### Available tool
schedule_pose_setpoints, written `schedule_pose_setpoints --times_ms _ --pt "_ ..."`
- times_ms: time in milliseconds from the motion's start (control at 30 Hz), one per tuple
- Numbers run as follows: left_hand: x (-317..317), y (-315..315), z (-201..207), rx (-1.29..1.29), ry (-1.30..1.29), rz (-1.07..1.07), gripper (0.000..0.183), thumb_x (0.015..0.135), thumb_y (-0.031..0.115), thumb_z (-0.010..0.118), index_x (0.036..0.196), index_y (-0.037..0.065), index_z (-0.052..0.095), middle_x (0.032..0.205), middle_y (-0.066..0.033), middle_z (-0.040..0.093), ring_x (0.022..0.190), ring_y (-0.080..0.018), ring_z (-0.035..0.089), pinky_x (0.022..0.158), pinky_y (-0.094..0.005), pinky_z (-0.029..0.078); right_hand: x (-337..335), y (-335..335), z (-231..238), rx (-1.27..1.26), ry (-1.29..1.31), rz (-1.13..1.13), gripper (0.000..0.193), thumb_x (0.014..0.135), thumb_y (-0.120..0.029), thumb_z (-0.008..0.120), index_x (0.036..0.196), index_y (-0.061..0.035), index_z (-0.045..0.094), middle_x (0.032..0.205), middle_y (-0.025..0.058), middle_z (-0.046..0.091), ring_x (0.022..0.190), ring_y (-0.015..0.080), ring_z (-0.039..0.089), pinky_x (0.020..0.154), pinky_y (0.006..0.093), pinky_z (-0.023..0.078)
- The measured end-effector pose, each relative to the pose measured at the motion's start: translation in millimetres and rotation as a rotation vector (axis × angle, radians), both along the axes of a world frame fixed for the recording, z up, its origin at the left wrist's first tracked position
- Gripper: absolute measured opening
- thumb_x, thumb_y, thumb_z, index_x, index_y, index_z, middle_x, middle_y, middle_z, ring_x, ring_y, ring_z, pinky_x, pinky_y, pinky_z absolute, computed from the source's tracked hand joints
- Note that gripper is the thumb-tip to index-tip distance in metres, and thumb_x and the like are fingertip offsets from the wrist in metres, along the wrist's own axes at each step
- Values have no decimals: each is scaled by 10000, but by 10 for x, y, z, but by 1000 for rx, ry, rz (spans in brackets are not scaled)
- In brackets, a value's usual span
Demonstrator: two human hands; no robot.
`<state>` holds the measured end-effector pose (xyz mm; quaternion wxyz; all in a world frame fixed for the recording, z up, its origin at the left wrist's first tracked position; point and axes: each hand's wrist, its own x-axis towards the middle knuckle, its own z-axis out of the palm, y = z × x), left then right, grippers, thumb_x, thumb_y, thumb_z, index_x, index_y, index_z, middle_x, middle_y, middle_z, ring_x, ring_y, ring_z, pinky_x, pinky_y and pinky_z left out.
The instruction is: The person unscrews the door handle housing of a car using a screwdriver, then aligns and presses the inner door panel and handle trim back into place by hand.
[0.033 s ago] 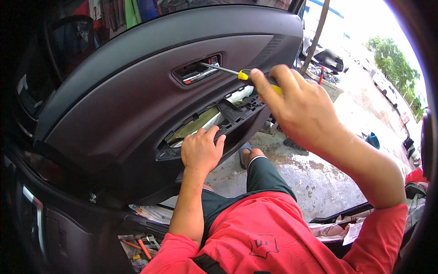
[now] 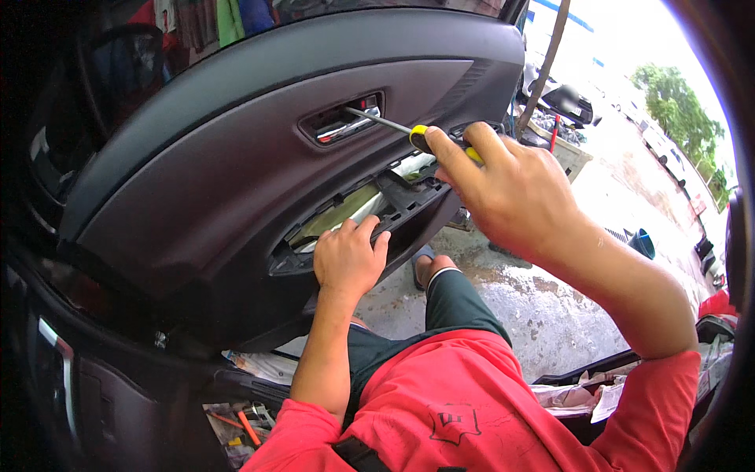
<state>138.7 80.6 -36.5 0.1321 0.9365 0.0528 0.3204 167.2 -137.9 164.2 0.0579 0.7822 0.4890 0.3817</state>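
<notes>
My right hand [image 2: 515, 177] is closed round the black and yellow handle of a screwdriver [image 2: 381, 119]. Its metal shaft slants up and left into the recess of the inside door handle [image 2: 350, 132], which has chrome trim and a small red patch. The tip is hard to make out inside. My left hand [image 2: 348, 256] grips the near edge of the armrest opening in the dark car door panel [image 2: 228, 157], its fingertips hooked over the rim. Through that opening [image 2: 358, 206], pale surfaces and black plastic clips show.
Beneath the door lies a worn concrete floor [image 2: 519, 315]. Orange-handled tools [image 2: 248, 425] lie in a tray at the lower left. Papers [image 2: 578, 397] lie at the lower right. A slanted pole [image 2: 544, 63] and a blue bucket [image 2: 642, 244] stand beyond the door.
My right hand has dropped slightly, tilting the screwdriver handle a little lower while its shaft stays in the handle recess. My left hand has barely moved.
</notes>
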Motion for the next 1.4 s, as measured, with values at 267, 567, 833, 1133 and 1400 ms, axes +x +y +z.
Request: schedule_pose_setpoints --times_ms 267,567,833,1133,1400 --pt "-17 10 29 8 9 12 344 966 431 729 1164 156 784 986 -139 772 872 -367 751 825 -491 570 80 75 151 796 1709 -21 401 1172 -280 389 1383 -20 610 823 89 719 389 65 417 379 209 331" --pt "-22 44 24 -12 24 10 356 969 446 723 1167 157 783 1006 -133 772 898 -374 748 835 -492 568 118 50 123 278 826 -46 452 886 -236 801 1154 19 541 995 265 636 923 442 649 840 462 517" --pt "-15 34 39 -6 9 13 341 957 439 735 1150 163 784 974 -134 765 857 -381 747 794 -502 573 85 -6 -53 -128 -354 -16 486 910 -228 682 1368 -67 677 907 33 629 810 172 694 622 326 538" --pt "-13 -1 50 -26 60 22 334 948 417 746 1141 148 788 960 -142 765 846 -391 746 802 -508 575 -60 224 35 971 1865 145 369 1161 -237 477 1468 -66 593 858 55 659 451 49 389 418 227 291" --pt "5 -5 7 -14 -9 34 330 939 428 752 1131 162 788 963 -131 767 853 -377 748 803 -492 568 172 85 103 663 1165 85 281 862 -65 690 1116 -35 572 876 89 651 587 128 549 501 284 391"
